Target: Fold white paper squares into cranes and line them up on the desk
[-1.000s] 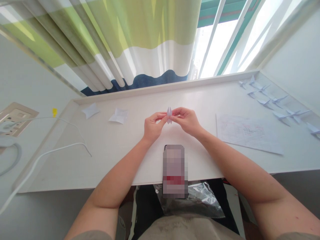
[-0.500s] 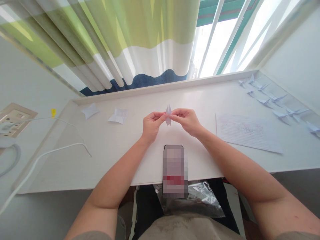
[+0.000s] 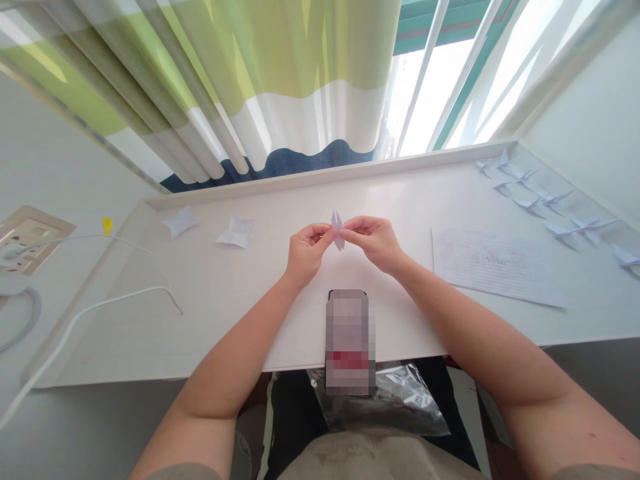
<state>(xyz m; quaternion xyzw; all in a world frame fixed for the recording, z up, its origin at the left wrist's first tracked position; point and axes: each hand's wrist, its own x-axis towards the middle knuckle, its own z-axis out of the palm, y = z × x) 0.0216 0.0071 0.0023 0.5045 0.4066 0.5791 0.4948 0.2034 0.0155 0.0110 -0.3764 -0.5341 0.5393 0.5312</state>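
Observation:
A small folded piece of white paper (image 3: 338,239) is held upright above the desk, with pointed tips at its top and bottom. My left hand (image 3: 307,250) pinches its left side between thumb and fingers. On the other side my right hand (image 3: 373,241) pinches it the same way, so both hands are closed on it. The middle of the paper is partly hidden by the fingertips. To the left, two creased paper squares lie on the desk: one nearer (image 3: 237,231) and one farther off (image 3: 181,222).
Several folded paper cranes (image 3: 545,199) line the right end of the white desk (image 3: 225,313). A printed sheet (image 3: 495,267) lies right of my hands. A blurred-out phone (image 3: 349,333) overlaps the front edge. A white cable (image 3: 115,300) crosses the left side.
The folded paper has tilted slightly, its top leaning a little left. My left hand has shifted marginally to the right; my right hand looks unchanged.

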